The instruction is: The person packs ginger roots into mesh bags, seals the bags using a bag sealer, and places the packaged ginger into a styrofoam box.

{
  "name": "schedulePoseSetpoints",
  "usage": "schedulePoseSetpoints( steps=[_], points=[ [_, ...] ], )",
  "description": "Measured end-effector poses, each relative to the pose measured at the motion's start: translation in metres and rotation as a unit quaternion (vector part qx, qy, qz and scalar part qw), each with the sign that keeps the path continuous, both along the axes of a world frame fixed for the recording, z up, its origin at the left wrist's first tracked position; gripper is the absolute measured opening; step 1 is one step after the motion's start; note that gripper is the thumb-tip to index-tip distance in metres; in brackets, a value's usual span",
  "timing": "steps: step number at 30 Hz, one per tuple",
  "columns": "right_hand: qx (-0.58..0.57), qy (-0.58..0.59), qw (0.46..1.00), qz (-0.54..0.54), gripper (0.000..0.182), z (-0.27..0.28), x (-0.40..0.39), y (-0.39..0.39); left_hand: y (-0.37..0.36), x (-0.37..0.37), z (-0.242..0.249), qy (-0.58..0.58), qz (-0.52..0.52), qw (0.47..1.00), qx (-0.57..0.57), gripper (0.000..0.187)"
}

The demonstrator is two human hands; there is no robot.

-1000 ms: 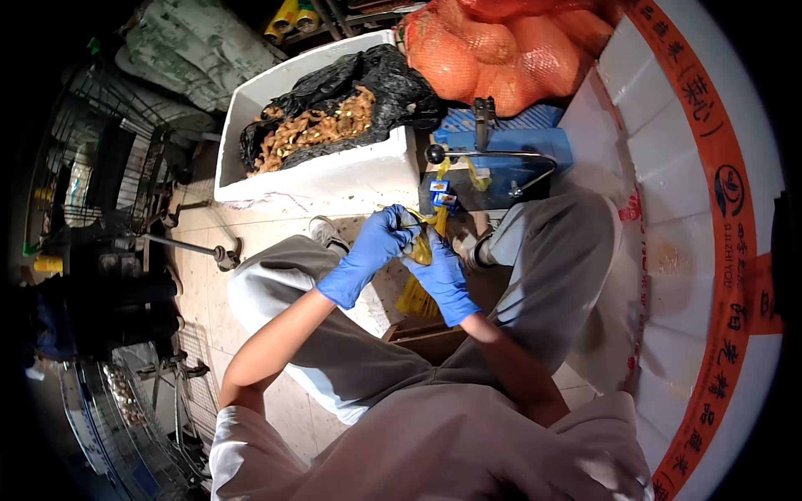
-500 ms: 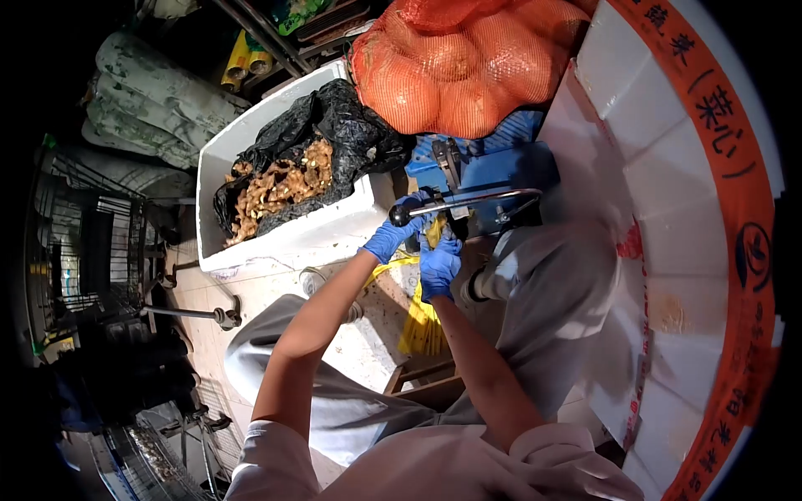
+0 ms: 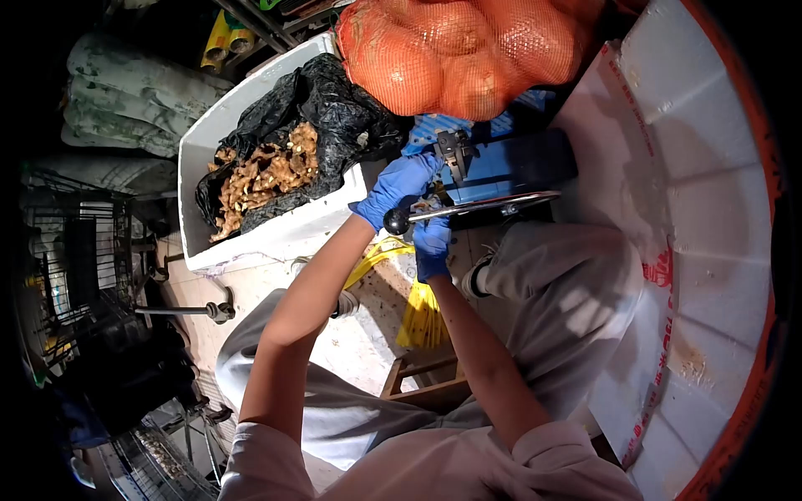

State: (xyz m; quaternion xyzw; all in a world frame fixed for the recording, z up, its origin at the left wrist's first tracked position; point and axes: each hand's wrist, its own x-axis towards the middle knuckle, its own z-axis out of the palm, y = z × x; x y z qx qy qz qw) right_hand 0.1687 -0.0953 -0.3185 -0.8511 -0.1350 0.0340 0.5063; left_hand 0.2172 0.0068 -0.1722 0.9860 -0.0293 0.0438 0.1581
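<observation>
Yellow net bag (image 3: 422,313): hangs from between the two gloved hands down to the wooden stool (image 3: 426,377) between the knees; upper end bunched at the blue sealing machine (image 3: 493,163). The neck of the bag is hidden behind the hands, so contents and exact grip point are not visible.

Left hand (image 3: 399,185): blue glove, raised to the clamp head of the machine, fingers curled around something small at the mechanism. Looks closed, but what it pinches cannot be made out. Judged: it feeds the gathered neck into the jaw area.

Right hand (image 3: 432,244): blue glove, just below the lever (image 3: 472,209), closed around the top of the bag. Judged: it holds the twist tight and carries the weight so the neck stays gathered.

Lever: metal rod with a black knob at its near end, lying roughly level across both hands; neither hand is clearly on the knob.

Surroundings: white foam box (image 3: 276,230) lined with a black plastic bag (image 3: 334,108), holding ginger (image 3: 263,171), just left of the machine. Orange mesh sack (image 3: 455,50) of round produce rests above the machine, cut off at the top edge. Large foam panel (image 3: 710,209) at the right, partly out of frame. Left margin is dark; wire racks barely legible.
</observation>
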Motion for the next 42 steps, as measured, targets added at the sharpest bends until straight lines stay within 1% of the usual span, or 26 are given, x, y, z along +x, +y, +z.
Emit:
schedulePoseSetpoints(
  steps=[3, 4, 5, 7, 8, 9, 11, 13, 14, 16, 17, 19, 22, 25, 26, 28, 29, 31, 32, 33, 35, 37, 38, 40, 41, 42],
  points=[
    [0.041, 0.001, 0.999, 0.0, 0.03, 0.011, -0.003, -0.002, 0.013, 0.006, -0.006, 0.117, 0.012, 0.993, -0.016, 0.025],
    [0.059, -0.026, 0.998, -0.007, 0.027, 0.024, -0.004, -0.005, 0.014, 0.004, -0.01, 0.002, -0.008, 1.0, -0.014, 0.023],
    [0.056, -0.03, 0.998, -0.006, 0.027, 0.043, -0.008, -0.011, 0.017, 0.002, -0.019, -0.002, -0.007, 1.0, -0.017, 0.023],
    [0.076, -0.067, 0.988, -0.117, 0.013, 0.094, -0.02, -0.026, 0.023, 0.002, -0.038, -0.082, 0.006, 0.98, -0.182, 0.02],
    [0.06, -0.026, 0.991, -0.12, 0.011, 0.122, -0.026, -0.035, 0.024, 0.004, -0.042, -0.146, -0.011, 0.97, -0.196, 0.021],
    [0.164, -0.067, 0.974, -0.143, 0.009, 0.135, -0.032, -0.039, 0.024, 0.005, -0.039, -0.151, -0.013, 0.969, -0.197, 0.021],
    [0.149, -0.174, 0.973, -0.032, 0.022, 0.191, -0.021, -0.063, 0.024, 0.004, -0.031, -0.073, -0.011, 0.976, -0.204, 0.018],
    [-0.072, -0.326, 0.94, 0.075, 0.036, 0.255, 0.008, -0.069, 0.031, 0.009, -0.041, -0.043, -0.025, 0.973, -0.224, 0.018],
    [-0.074, -0.328, 0.939, 0.072, 0.036, 0.252, 0.018, -0.066, 0.039, 0.015, -0.07, -0.033, -0.028, 0.947, -0.318, 0.021],
    [-0.191, -0.34, 0.89, 0.235, 0.032, 0.238, 0.031, -0.058, 0.042, 0.018, -0.072, -0.023, -0.037, 0.911, -0.41, 0.024],
    [-0.226, -0.341, 0.866, 0.287, 0.032, 0.23, 0.035, -0.053, 0.038, 0.014, -0.053, -0.007, -0.038, 0.942, -0.334, 0.023],
    [-0.412, -0.409, 0.72, 0.381, 0.026, 0.211, 0.036, -0.034, 0.036, 0.013, -0.033, 0.004, -0.04, 0.967, -0.253, 0.023],
    [-0.339, -0.414, 0.724, 0.435, 0.016, 0.178, 0.038, -0.01, 0.042, 0.019, -0.056, 0.057, -0.053, 0.915, -0.396, 0.022],
    [-0.284, -0.36, 0.761, 0.459, 0.009, 0.16, 0.04, -0.003, 0.045, 0.023, -0.058, 0.047, -0.089, 0.915, -0.391, 0.023],
    [-0.284, -0.357, 0.763, 0.459, 0.009, 0.175, 0.039, -0.002, 0.048, 0.024, -0.051, 0.091, -0.098, 0.934, -0.331, 0.025],
    [-0.462, -0.302, 0.685, 0.475, 0.008, 0.22, 0.031, 0.005, 0.049, 0.024, -0.052, 0.098, -0.091, 0.926, -0.352, 0.026],
    [-0.516, -0.48, 0.687, 0.177, 0.008, 0.186, 0.005, 0.012, 0.048, 0.023, -0.052, 0.101, -0.081, 0.919, -0.373, 0.027],
    [-0.339, -0.351, 0.72, 0.493, 0.008, 0.176, 0.012, 0.018, 0.042, 0.022, -0.021, 0.146, -0.062, 0.942, -0.296, 0.029],
    [-0.21, -0.25, 0.797, 0.508, 0.008, 0.143, 0.002, 0.034, 0.037, 0.023, -0.003, 0.182, -0.045, 0.943, -0.274, 0.028],
    [-0.248, -0.304, 0.767, 0.508, 0.008, 0.122, -0.009, 0.044, 0.034, 0.023, 0.007, 0.22, -0.028, 0.941, -0.255, 0.027],
    [-0.387, -0.254, 0.73, 0.502, 0.009, 0.108, -0.028, 0.065, 0.036, 0.02, 0.003, 0.196, -0.035, 0.941, -0.274, 0.026],
    [-0.405, -0.292, 0.725, 0.474, 0.01, 0.097, -0.04, 0.065, 0.037, 0.017, -0.006, 0.172, -0.041, 0.938, -0.299, 0.025],
    [-0.328, -0.173, 0.824, 0.428, 0.011, 0.054, -0.052, 0.083, 0.039, 0.017, -0.012, 0.162, -0.04, 0.943, -0.288, 0.026],
    [-0.388, -0.071, 0.792, 0.466, 0.014, -0.004, -0.07, 0.117, 0.039, 0.017, -0.012, 0.125, -0.053, 0.936, -0.325, 0.026],
    [-0.441, 0.027, 0.749, 0.493, 0.017, -0.019, -0.076, 0.126, 0.04, 0.015, -0.02, 0.13, -0.049, 0.934, -0.33, 0.026],
    [-0.472, 0.031, 0.752, 0.458, 0.016, -0.017, -0.069, 0.117, 0.041, 0.014, -0.029, 0.104, -0.056, 0.934, -0.338, 0.026]
  ],
)
